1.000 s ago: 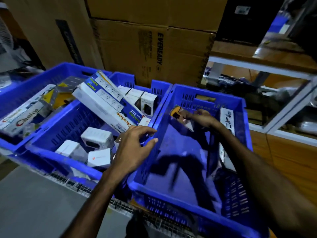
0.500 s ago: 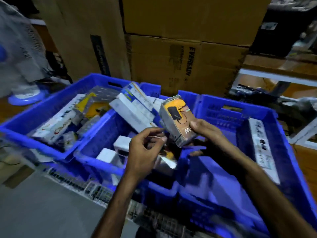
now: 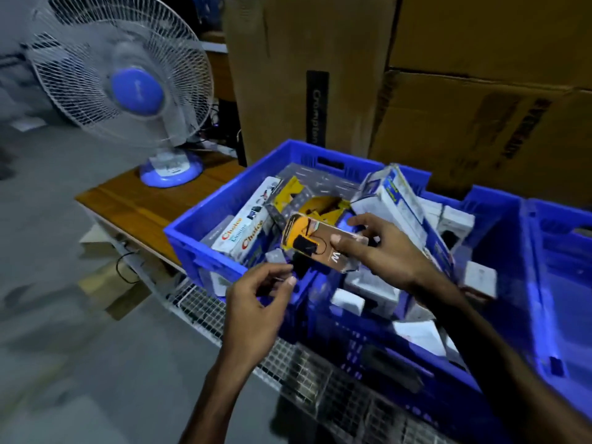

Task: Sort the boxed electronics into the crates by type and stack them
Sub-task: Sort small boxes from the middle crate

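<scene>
- The orange box (image 3: 315,243), a small pack with an orange and brown front, is held above the left crate (image 3: 205,251), over its near right corner
- The right hand (image 3: 381,248) grasps this box at its right end, thumb on the front face and fingers curled behind it
- The left hand (image 3: 256,302) hovers just below and left of the box, near but apart from it; thumb and forefinger are drawn close together, and whether they pinch something small I cannot tell
- The left crate is blue and holds long white boxes (image 3: 243,229) printed "Choice", plus grey and yellow packs farther in
- A white and blue box (image 3: 390,200) lies tilted across the wall between the left crate and the middle crate (image 3: 368,344)
- The middle crate holds small white boxes (image 3: 371,290)
- A right crate (image 3: 544,283) stands just beside it
- The crates rest on a wire rack (image 3: 320,373)
- A fan (image 3: 128,88) stands on a wooden tabletop (image 3: 141,203) at far left
- Big cartons (image 3: 464,100) rise behind the crates
</scene>
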Action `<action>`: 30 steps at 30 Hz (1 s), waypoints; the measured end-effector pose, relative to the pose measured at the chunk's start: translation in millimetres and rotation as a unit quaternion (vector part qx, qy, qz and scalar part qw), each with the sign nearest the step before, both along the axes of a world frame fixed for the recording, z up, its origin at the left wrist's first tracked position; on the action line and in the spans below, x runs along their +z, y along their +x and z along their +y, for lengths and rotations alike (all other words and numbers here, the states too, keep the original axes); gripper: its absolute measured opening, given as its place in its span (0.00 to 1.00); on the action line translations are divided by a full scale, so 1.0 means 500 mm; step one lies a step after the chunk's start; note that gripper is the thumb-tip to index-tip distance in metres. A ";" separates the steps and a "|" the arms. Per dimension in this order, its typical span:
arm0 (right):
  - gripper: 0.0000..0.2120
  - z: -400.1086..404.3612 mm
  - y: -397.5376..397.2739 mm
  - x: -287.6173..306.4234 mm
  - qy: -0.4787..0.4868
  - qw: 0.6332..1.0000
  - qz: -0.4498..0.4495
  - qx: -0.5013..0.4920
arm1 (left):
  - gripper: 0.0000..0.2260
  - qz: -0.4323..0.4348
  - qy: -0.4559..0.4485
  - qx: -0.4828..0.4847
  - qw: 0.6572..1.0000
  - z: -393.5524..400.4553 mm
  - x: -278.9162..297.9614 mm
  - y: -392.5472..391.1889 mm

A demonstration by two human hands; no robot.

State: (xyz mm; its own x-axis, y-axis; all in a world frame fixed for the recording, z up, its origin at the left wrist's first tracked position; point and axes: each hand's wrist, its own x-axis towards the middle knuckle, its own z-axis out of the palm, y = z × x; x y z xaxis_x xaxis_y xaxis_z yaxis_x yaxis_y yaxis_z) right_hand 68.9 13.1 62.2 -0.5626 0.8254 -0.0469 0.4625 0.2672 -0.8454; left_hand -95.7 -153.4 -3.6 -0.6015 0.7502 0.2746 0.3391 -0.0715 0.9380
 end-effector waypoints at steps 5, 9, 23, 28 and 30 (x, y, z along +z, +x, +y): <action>0.31 -0.005 -0.004 0.005 0.043 0.998 -0.043 -0.009 | 0.07 0.007 -0.021 -0.006 1.000 0.000 -0.016 -0.060; 0.31 0.000 0.073 0.021 0.042 0.997 -0.060 -0.006 | 0.08 0.017 -0.009 -0.013 1.000 0.027 -0.017 -0.077; 0.36 0.119 0.212 -0.046 0.040 0.967 -0.217 0.124 | 0.08 0.062 -0.026 -0.037 0.997 0.174 0.012 -0.145; 0.42 0.127 0.185 -0.044 0.077 0.979 -0.179 0.062 | 0.05 0.058 -0.049 -0.044 0.996 0.196 0.008 -0.199; 0.37 0.123 0.162 -0.042 0.090 0.982 -0.166 0.027 | 0.05 0.065 -0.062 -0.057 0.994 0.205 0.002 -0.236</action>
